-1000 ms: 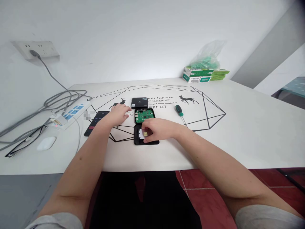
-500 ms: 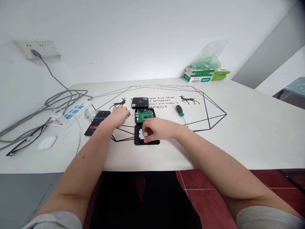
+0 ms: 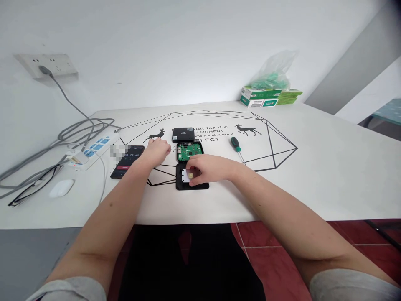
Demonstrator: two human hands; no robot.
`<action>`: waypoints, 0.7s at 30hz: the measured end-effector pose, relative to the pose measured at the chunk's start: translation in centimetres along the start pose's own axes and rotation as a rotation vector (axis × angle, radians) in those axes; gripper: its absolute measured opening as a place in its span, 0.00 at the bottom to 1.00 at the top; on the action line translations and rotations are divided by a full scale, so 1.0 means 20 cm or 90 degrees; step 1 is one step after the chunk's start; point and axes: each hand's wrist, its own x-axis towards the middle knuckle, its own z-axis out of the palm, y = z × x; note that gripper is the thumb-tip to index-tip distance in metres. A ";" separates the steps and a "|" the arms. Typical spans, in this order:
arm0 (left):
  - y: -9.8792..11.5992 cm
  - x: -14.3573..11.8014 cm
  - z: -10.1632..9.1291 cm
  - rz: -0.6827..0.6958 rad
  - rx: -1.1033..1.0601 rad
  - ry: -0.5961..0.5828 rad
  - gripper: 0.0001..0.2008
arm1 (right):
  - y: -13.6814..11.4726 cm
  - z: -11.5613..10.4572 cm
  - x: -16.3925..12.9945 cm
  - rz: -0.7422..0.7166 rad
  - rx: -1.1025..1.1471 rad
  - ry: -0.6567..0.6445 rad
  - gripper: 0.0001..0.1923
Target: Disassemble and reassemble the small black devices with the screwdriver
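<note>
On the white table an opened black device shell lies nearest me, with a small white square part inside it. My right hand rests over the shell and pinches that white part with thumb and fingertips. Just behind sits the other half of the case holding a green circuit board. My left hand lies on the table left of the board, fingers curled and close together near some tiny dark bits; whether it grips one is unclear. A closed black box stands further back.
A phone with a lit timer lies left of my left hand. A green-handled screwdriver lies right of the board. A power strip, grey cables, glasses and a white mouse crowd the left. Green boxes sit far back.
My left hand has drawn back a little from the board toward the phone. My right hand stays on the white part in the shell, barely shifted.
</note>
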 end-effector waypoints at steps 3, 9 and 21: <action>0.01 0.00 0.00 0.009 0.005 0.011 0.19 | 0.00 0.00 0.00 -0.004 -0.003 -0.002 0.16; 0.04 -0.02 -0.03 0.001 -0.001 0.021 0.17 | 0.03 0.02 0.01 -0.008 0.000 -0.005 0.16; 0.13 -0.05 -0.15 0.040 -0.218 0.092 0.13 | 0.42 -0.15 -0.05 0.484 -0.137 0.373 0.23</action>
